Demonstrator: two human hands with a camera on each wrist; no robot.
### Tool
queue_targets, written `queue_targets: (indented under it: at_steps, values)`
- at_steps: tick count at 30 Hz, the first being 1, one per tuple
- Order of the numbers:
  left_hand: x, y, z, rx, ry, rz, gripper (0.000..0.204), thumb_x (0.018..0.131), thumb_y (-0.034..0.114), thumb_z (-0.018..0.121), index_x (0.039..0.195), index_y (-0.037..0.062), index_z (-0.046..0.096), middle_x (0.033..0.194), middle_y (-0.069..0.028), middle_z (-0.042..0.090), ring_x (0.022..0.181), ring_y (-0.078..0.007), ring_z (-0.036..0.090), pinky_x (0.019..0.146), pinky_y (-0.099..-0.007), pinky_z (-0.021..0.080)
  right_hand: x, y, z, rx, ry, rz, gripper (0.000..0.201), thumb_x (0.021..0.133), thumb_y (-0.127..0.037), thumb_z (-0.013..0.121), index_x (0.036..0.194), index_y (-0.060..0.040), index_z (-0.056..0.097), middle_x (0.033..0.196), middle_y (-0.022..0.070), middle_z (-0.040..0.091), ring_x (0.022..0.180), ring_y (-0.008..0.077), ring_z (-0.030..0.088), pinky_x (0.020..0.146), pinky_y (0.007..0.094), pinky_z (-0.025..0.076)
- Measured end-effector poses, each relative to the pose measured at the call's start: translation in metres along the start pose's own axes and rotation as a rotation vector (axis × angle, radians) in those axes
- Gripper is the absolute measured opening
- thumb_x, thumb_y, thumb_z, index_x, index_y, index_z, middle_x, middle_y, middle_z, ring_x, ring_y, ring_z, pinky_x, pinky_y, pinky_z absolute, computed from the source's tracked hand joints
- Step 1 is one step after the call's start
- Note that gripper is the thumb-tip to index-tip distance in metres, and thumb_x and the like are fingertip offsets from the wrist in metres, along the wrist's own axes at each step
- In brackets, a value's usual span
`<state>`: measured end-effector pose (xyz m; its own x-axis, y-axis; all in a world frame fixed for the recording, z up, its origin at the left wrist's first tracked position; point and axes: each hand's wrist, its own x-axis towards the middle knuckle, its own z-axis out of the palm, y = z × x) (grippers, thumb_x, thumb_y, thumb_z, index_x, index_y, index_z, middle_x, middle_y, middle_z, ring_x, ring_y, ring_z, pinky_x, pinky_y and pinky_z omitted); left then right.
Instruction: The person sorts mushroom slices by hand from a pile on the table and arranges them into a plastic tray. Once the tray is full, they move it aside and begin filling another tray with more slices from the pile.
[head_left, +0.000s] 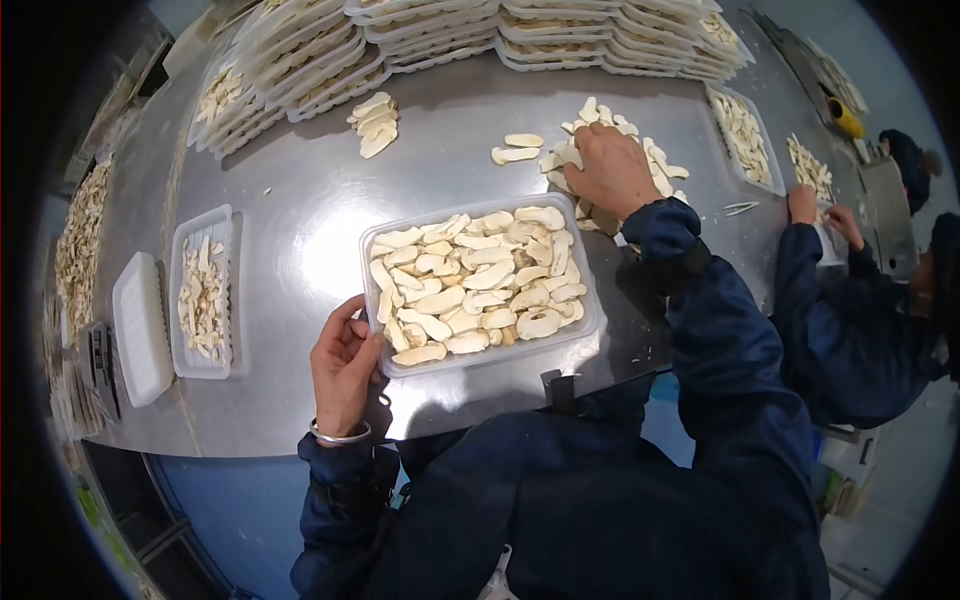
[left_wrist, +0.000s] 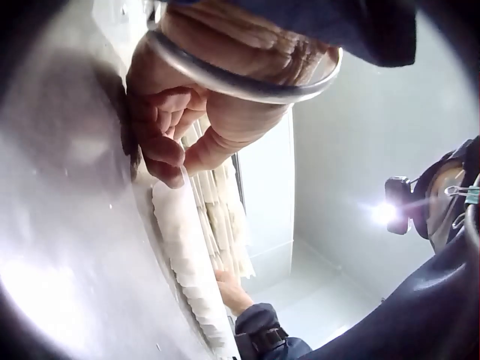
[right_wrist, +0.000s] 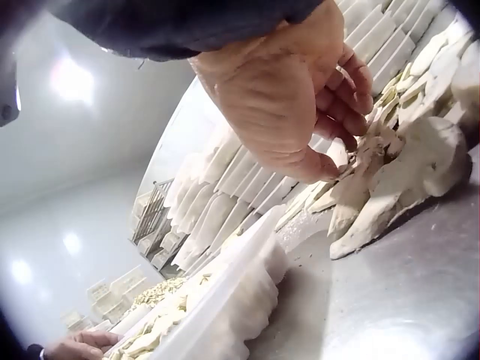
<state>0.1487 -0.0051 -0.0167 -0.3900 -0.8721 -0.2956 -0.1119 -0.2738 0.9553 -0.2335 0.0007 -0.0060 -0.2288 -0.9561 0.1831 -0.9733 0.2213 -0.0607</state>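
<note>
Translucent tray (head_left: 497, 355), pale slices (head_left: 489, 277) inside, left hand (head_left: 345, 368) pinching its rim, right hand (head_left: 612, 172) at loose pile (head_left: 660, 180), fingers bent, hold indeterminable.

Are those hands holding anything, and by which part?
The left hand pinches the filled tray by its left rim, between thumb and fingers. The right hand is at the pile of slices; whether it grips one cannot be told.
</note>
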Motion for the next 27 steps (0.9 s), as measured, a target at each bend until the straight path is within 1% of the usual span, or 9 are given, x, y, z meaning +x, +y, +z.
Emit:
queue_targets:
  at_steps: [2,8,11,14,17,21,24,27]
  values:
    - [0.000,-0.001,-0.001,0.008,-0.004,0.009,0.044,0.088,-0.002,0.060,0.132,-0.0029,0.050,0.086,0.0017,0.053,0.064,-0.0018,0.050,0.051,-0.0159,0.041,-0.001,0.000,-0.002,0.015,0.020,-0.012,0.030,0.075,-0.024,0.067,0.090,0.0023,0.065,0.092,0.0182,0.067,0.091,0.0339,0.064,0.081,0.0430,0.051]
    - [0.000,-0.004,0.000,-0.002,-0.007,0.022,0.045,0.088,-0.001,0.061,0.131,-0.0026,0.051,0.085,0.0018,0.053,0.063,-0.0019,0.050,0.050,-0.0159,0.041,-0.003,0.001,-0.003,-0.006,0.006,-0.002,0.029,0.074,-0.023,0.067,0.089,0.0023,0.065,0.092,0.0184,0.066,0.091,0.0338,0.064,0.080,0.0437,0.050]
    - [0.000,-0.005,-0.002,0.000,-0.010,0.029,0.045,0.088,-0.001,0.061,0.131,-0.0025,0.051,0.084,0.0016,0.054,0.063,-0.0020,0.050,0.050,-0.0159,0.041,-0.003,0.004,0.000,0.022,0.013,0.003,0.031,0.073,-0.024,0.067,0.088,0.0027,0.065,0.091,0.0192,0.066,0.090,0.0351,0.064,0.080,0.0442,0.050]
    - [0.001,-0.007,-0.002,-0.008,-0.011,0.023,0.045,0.088,-0.001,0.061,0.132,-0.0027,0.050,0.084,0.0015,0.054,0.063,-0.0020,0.050,0.050,-0.0159,0.041,-0.001,0.009,-0.001,0.105,-0.037,0.058,0.032,0.071,-0.025,0.067,0.087,0.0031,0.064,0.090,0.0203,0.066,0.088,0.0370,0.064,0.080,0.0446,0.050]
    - [0.000,-0.005,-0.002,-0.004,-0.013,0.027,0.045,0.088,-0.001,0.061,0.132,-0.0028,0.050,0.084,0.0015,0.054,0.063,-0.0020,0.050,0.050,-0.0159,0.041,-0.002,0.018,-0.006,0.171,-0.106,0.115,0.028,0.071,-0.024,0.067,0.084,-0.0008,0.058,0.084,0.0166,0.061,0.082,0.0362,0.060,0.074,0.0447,0.047]
    - [0.002,-0.005,-0.002,-0.007,-0.027,0.022,0.045,0.088,-0.001,0.061,0.132,-0.0032,0.050,0.084,0.0012,0.054,0.063,-0.0018,0.050,0.050,-0.0153,0.040,-0.001,0.032,-0.011,0.009,0.046,0.025,0.029,0.070,-0.023,0.066,0.087,-0.0014,0.058,0.085,0.0167,0.060,0.083,0.0376,0.058,0.074,0.0462,0.046]
    - [0.002,-0.004,0.001,-0.016,-0.032,0.021,0.045,0.088,0.001,0.060,0.132,-0.0036,0.050,0.084,0.0008,0.055,0.061,-0.0012,0.048,0.050,-0.0142,0.039,0.004,0.033,-0.016,-0.114,0.119,-0.050,0.026,0.073,-0.021,0.064,0.090,-0.0019,0.059,0.089,0.0167,0.060,0.087,0.0379,0.058,0.076,0.0458,0.046]
    - [0.001,-0.003,0.001,-0.021,-0.040,0.016,0.044,0.088,0.000,0.060,0.132,-0.0032,0.050,0.084,0.0011,0.054,0.062,-0.0016,0.049,0.051,-0.0151,0.040,0.021,0.020,-0.024,0.042,0.062,-0.135,0.022,0.078,-0.017,0.060,0.095,-0.0027,0.061,0.094,0.0160,0.060,0.090,0.0376,0.059,0.080,0.0451,0.046]
